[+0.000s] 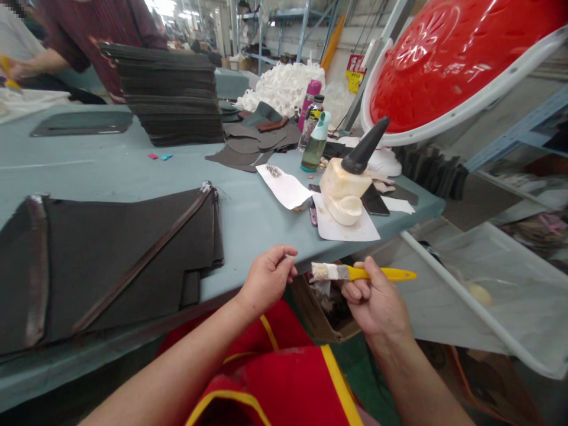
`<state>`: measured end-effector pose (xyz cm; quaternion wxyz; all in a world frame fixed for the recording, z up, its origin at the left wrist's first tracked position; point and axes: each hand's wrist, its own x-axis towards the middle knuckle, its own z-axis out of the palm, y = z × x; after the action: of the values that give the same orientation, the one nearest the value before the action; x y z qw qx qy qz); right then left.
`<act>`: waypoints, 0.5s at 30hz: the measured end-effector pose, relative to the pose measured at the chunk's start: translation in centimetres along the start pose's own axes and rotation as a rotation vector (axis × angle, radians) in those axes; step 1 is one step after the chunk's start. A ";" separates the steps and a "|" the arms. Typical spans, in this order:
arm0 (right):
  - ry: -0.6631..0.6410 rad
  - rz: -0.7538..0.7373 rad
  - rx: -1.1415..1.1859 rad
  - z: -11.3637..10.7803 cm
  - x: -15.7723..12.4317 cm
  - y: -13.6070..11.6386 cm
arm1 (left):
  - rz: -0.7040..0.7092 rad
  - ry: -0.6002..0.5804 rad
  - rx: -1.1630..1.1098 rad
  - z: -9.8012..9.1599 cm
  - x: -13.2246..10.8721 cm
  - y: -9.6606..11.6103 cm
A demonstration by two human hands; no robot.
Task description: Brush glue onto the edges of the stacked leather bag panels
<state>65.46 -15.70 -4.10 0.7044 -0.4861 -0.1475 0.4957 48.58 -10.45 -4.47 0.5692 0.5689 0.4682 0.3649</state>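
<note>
My right hand (377, 299) is closed around the yellow handle of a paintbrush (390, 274). The brush lies nearly level, its pale, clotted bristles pointing left toward my other hand. My left hand (270, 273) is held just off the table's front edge, fingers loosely bent with a small gap, and I see nothing in it. Left of it, a stack of black sheet pieces (119, 254) with brown glossy strips lies on the table. Beyond my hands, a cream-coloured pot (339, 183) with a black cone-shaped piece on top stands on white paper (368, 228).
The blue-green table (248, 219) carries a tall black stack (171, 97), dark cut pieces (252, 142), bottles (316, 142) and a white pile (277, 86). A red basin (457, 59) leans at the upper right. A translucent bin (501, 284) is at right. Another person (102, 41) stands far left.
</note>
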 end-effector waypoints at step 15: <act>-0.049 -0.221 -0.091 1.1 -0.6 0.6 | 0.412 0.072 0.543 1.0 -1.0 1.2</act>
<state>64.05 -15.63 -3.93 0.7283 -0.4859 -0.2398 0.4195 49.35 -11.55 -3.29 0.2941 0.7690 0.4435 0.3541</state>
